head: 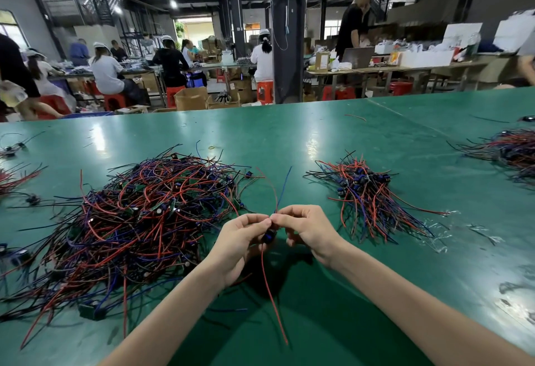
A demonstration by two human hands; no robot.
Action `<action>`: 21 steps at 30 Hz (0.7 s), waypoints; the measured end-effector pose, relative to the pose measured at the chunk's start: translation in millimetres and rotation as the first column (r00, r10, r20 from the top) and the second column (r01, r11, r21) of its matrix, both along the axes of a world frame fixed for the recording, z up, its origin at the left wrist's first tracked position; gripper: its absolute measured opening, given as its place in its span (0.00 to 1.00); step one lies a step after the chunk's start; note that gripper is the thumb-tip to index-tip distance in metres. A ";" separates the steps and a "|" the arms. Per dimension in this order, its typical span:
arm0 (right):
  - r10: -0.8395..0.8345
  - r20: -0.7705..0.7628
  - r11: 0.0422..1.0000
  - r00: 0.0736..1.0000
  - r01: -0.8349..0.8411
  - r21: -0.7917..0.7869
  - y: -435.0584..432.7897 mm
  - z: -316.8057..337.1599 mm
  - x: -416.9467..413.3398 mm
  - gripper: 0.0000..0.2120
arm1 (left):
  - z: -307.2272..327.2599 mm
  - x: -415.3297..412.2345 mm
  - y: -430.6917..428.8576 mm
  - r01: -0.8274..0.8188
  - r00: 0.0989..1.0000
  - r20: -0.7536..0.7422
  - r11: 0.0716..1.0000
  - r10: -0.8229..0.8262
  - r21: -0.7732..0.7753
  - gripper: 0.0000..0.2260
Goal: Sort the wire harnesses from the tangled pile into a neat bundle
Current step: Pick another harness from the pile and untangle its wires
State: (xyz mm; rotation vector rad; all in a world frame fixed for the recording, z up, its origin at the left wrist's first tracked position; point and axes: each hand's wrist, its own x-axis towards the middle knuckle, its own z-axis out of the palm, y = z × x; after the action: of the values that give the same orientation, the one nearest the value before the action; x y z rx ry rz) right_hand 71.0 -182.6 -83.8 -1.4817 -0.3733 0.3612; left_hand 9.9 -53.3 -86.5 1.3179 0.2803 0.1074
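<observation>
A big tangled pile of red, black and blue wire harnesses (136,221) covers the left of the green table (289,139). To the right lies a smaller, roughly aligned bundle (367,200). Between them, above the table, my left hand (240,245) and my right hand (307,228) meet fingertip to fingertip. Both pinch a single wire harness (267,236) with a small dark blue component. A red and a blue wire rise from the pinch, and a long red wire hangs down toward me.
Another heap of harnesses (512,151) lies at the far right edge, and loose wires (14,174) lie at the left edge. Clear plastic scraps (440,235) sit right of the bundle. Beyond the table's far edge, people work at benches (173,70).
</observation>
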 end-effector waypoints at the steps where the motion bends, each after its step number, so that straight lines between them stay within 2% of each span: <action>1: -0.006 0.002 1.000 1.000 0.006 -0.002 0.1 0.0 -0.1 0.04 | 0.6 -0.2 -0.4 0.005 1.000 -0.008 1.000 -0.005 -0.012 0.02; 9: -0.022 -0.027 1.000 0.999 0.022 0.015 4.7 -2.0 0.1 0.05 | 4.2 0.1 1.5 0.051 0.998 -0.044 0.997 -0.054 -0.063 0.02; 15: -0.055 -0.039 0.998 0.998 0.056 0.005 5.6 -5.0 6.7 0.10 | 5.0 -1.7 -2.5 0.073 0.993 -0.086 0.996 -0.077 -0.053 0.08; 21: -0.141 -0.128 0.986 0.982 0.150 0.068 1.9 0.6 17.2 0.09 | 8.8 -3.6 -5.7 0.122 0.987 -0.093 0.991 -0.127 -0.059 0.05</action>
State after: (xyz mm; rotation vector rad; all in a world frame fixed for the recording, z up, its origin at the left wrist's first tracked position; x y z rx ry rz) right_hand 88.3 -180.7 -83.2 -1.3942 -0.1775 0.3152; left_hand 6.3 -59.0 -77.7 1.2865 0.2800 -0.0695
